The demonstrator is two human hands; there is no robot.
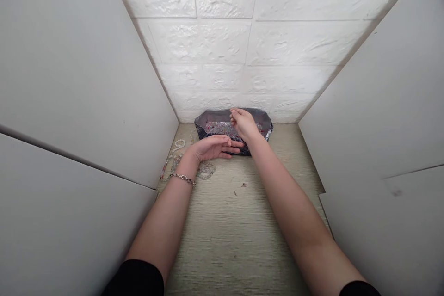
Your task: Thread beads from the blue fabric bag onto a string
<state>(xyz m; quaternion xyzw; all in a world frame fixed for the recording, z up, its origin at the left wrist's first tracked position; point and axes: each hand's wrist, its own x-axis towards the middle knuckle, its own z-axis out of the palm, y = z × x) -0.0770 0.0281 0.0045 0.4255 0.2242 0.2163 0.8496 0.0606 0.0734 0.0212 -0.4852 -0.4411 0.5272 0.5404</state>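
A dark, translucent plastic bag (258, 122) full of small pink and clear beads lies at the far end of the table, against the white wall. My left hand (213, 147) rests just in front of the bag, palm up, fingers stretched out flat. A chain bracelet (183, 178) circles that wrist. My right hand (243, 122) hovers over the bag's open top with its fingertips pinched together; what they hold is too small to make out.
Beaded strings (173, 159) lie on the pale wood-grain table (229, 226) at the left, near my left wrist. Grey panels (79, 101) close in both sides. A white brick-pattern wall (243, 46) stands behind.
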